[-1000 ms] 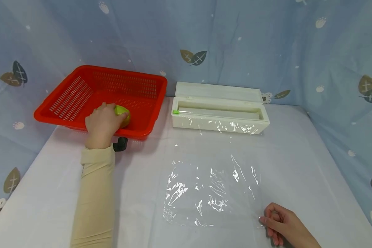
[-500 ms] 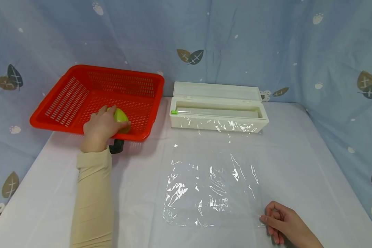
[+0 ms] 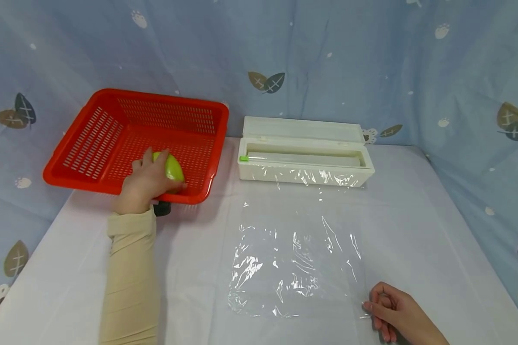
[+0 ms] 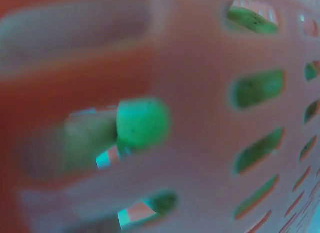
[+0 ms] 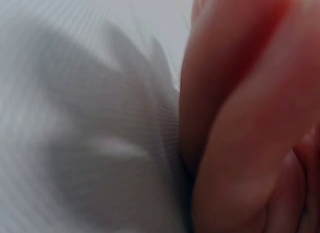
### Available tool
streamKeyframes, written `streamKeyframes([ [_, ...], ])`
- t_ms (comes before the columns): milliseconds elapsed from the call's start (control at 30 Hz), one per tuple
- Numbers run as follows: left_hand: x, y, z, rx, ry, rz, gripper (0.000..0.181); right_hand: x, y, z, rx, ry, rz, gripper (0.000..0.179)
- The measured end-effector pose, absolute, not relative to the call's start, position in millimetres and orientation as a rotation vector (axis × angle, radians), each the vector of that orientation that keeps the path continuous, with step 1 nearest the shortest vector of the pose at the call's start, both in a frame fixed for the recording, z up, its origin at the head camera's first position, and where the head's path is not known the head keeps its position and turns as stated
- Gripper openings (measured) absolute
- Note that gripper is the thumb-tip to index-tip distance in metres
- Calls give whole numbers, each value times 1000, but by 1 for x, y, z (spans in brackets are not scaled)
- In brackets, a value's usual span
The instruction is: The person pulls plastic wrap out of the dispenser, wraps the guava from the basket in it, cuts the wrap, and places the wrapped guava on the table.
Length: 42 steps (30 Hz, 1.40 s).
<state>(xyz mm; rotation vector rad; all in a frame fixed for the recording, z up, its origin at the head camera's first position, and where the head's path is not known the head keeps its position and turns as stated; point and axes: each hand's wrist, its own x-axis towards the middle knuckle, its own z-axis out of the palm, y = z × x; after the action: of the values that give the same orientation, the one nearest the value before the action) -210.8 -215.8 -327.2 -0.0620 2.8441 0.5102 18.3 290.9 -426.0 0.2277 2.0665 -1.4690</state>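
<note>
Grn. fruit (image 3: 173,168): partly covered by L. hand (image 3: 144,184); underside hidden, I can't ID the type. L. wrist cam: same fruit seen only in bits thru slots of red basket (image 3: 168,115), nearest plastic badly blurred. Blk. device (image 3: 161,209) by L. wrist: mostly concealed, function n/d. Tan sleeve (image 3: 131,282): cut off at bottom of head view; R. hand (image 3: 390,309) ditto past wrist. Cling film (image 3: 293,268): corner at R. thumb too small to trace. Film roll (image 3: 302,159): lower part hidden in wht. box (image 3: 306,143). R. wrist cam: fingers blurred, cut off at right edge.
</note>
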Motion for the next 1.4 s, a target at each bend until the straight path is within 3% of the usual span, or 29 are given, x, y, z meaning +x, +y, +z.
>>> streamKeyframes([
  [567, -214, -213, -331, -55, 2871, 489, 107, 21, 289, -423, 245, 2077, -1471, 31],
  [1400, -216, -216, -331, -13, 2913, 581, 98, 20, 289, -424, 272, 2084, -1458, 33],
])
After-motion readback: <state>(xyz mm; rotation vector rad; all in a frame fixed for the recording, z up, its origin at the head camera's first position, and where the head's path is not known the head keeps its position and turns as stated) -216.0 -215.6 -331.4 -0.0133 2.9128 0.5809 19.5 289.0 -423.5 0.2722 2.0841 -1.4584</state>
